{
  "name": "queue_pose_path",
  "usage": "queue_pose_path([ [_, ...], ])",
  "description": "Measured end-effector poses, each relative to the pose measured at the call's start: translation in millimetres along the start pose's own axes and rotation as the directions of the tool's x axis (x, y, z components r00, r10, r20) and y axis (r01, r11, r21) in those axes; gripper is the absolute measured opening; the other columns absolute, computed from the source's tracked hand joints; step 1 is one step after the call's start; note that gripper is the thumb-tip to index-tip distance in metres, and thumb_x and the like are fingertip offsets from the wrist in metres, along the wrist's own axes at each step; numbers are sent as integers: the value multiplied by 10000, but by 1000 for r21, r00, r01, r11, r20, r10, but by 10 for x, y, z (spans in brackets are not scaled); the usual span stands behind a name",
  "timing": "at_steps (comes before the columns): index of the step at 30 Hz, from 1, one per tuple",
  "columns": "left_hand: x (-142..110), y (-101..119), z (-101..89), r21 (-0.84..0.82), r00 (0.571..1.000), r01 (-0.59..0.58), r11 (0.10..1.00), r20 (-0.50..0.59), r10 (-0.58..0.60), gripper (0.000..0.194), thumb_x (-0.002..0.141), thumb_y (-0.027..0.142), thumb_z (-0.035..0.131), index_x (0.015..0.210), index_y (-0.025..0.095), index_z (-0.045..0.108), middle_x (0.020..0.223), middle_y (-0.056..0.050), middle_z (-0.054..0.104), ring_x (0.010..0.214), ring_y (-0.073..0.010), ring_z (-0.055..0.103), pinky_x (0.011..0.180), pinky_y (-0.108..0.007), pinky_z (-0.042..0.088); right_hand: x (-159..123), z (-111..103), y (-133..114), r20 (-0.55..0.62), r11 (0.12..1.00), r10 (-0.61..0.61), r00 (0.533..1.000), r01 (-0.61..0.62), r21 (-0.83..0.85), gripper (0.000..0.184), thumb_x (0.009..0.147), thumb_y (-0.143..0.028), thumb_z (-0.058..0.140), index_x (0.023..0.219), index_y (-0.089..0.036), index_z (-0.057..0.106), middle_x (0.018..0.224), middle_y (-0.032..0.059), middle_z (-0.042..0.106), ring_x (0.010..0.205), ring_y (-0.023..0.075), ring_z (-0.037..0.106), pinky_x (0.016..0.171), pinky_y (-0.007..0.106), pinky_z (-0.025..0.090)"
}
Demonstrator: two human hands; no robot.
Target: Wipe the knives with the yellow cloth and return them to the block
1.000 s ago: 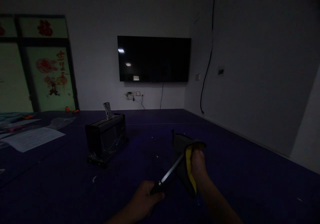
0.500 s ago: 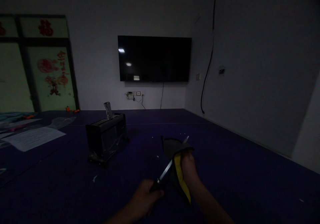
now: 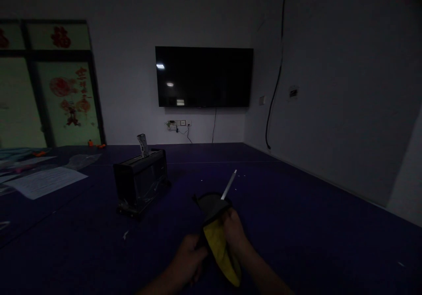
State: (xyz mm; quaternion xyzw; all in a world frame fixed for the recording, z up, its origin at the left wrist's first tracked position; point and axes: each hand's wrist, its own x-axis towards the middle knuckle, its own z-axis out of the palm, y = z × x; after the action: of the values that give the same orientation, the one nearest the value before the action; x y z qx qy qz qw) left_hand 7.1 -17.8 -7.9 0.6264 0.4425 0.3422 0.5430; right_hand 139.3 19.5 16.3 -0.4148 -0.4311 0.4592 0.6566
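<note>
A long, narrow metal tool (image 3: 228, 185) with a dark handle slants up and away from me; whether it is a knife or a rod is too dim to tell. My left hand (image 3: 189, 260) is closed around its handle end, low in the middle of the head view. My right hand (image 3: 234, 230) grips a yellow and grey cloth (image 3: 216, 242) with dark edging, folded about the tool's shaft. The cloth hides the middle of the shaft and most of the handle. Only the pale far end sticks out beyond it.
On the dark blue surface (image 3: 280, 224), a black box-like stand (image 3: 140, 180) with a patterned handle (image 3: 143, 145) rising from its top is at left. Paper sheets (image 3: 46, 181) and a clear plastic bag (image 3: 82, 160) lie farther left. A television (image 3: 204, 77) hangs on the back wall.
My right hand and the cloth have come down and left along the shaft, closer to my left hand. More of the far end now shows, while the handle and near shaft are covered.
</note>
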Motion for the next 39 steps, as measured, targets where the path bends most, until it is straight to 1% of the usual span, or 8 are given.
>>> queue_pose_path([
  [3, -5, 5, 5, -17, 999, -32, 999, -32, 32, 334, 661, 466, 486, 640, 142, 563, 316, 73, 394, 226, -64, 296, 272, -179, 203, -18, 10, 36, 61, 998, 11, 998, -7, -56, 236, 629, -414, 613, 686, -185, 613, 618, 26, 646, 701, 234, 625, 554, 282, 463],
  [6, -3, -2, 7, -20, 999, -36, 999, -34, 35, 378, 651, 509, 484, 579, 145, 553, 303, 63, 382, 228, -65, 300, 271, -182, 203, -40, 20, 43, 116, 995, -6, 993, 17, -95, 212, 642, -397, 603, 631, -186, 588, 574, 4, 607, 619, 201, 587, 512, 260, 432],
  [10, 15, -58, -1, 1, 998, 5, 1000, -70, -5, 468, 642, 596, 470, 476, 160, 501, 306, 39, 392, 245, -66, 322, 275, -184, 220, -100, 54, 37, 195, 995, 9, 981, 10, -95, 236, 683, -408, 593, 672, -173, 600, 578, -11, 589, 542, 158, 542, 502, 246, 413],
  [14, 34, -129, -3, -19, 994, 15, 1000, -106, -17, 507, 635, 646, 472, 530, 153, 530, 303, 53, 380, 248, -62, 313, 281, -179, 199, -156, 92, 50, 292, 992, -14, 956, 49, -113, 244, 730, -400, 569, 706, -162, 616, 600, -11, 590, 553, 145, 540, 507, 231, 404],
  [22, 3, -83, 12, -53, 989, 10, 999, -148, -17, 585, 622, 725, 415, 483, 162, 490, 312, 52, 372, 255, -49, 307, 291, -172, 198, -188, 124, 30, 335, 982, -33, 942, 93, -165, 176, 728, -324, 578, 741, -167, 656, 665, 8, 633, 662, 177, 588, 557, 233, 433],
  [28, 1, -78, 4, -114, 983, -25, 993, -181, 4, 584, 560, 745, 449, 494, 166, 490, 326, 56, 379, 263, -51, 312, 285, -181, 216, -215, 141, -49, 356, 979, -28, 934, 97, -179, 195, 691, -351, 627, 710, -162, 675, 619, 0, 627, 597, 164, 573, 560, 245, 441],
  [35, -3, -85, 11, -135, 974, -57, 989, -224, 26, 568, 583, 731, 458, 491, 171, 481, 312, 52, 382, 251, -53, 318, 274, -173, 210, -151, 122, 35, 353, 974, 33, 935, 48, -220, 295, 635, -436, 664, 590, -145, 657, 542, -5, 593, 518, 132, 530, 492, 219, 393],
  [39, 9, -100, 16, -167, 976, -79, 983, -215, 42, 559, 582, 711, 484, 518, 156, 521, 307, 51, 386, 247, -55, 319, 274, -170, 209, -166, 125, 24, 355, 967, -9, 935, 98, -236, 285, 664, -421, 644, 602, -143, 653, 573, 4, 608, 535, 138, 537, 500, 222, 399],
])
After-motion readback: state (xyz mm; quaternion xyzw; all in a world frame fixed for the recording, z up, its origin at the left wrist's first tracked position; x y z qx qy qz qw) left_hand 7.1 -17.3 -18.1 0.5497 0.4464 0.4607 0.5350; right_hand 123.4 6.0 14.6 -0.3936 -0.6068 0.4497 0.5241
